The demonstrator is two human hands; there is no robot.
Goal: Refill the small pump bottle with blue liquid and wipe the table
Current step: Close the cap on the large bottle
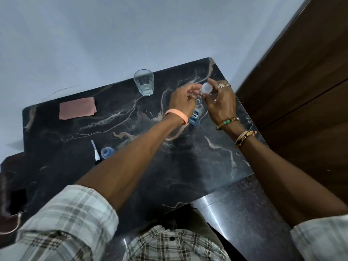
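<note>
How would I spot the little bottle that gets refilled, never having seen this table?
Start at the dark marble table and look at its near left part. The small bottle there is bluish, see-through and uncapped. The white pump lies right beside it, unlike the bigger labelled bottle farther back.

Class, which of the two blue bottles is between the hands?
The larger, labelled bottle at the right; the small bottle sits apart beside the white pump top.

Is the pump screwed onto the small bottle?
No, the pump lies on the table beside the small bottle, whose mouth is open.
</note>
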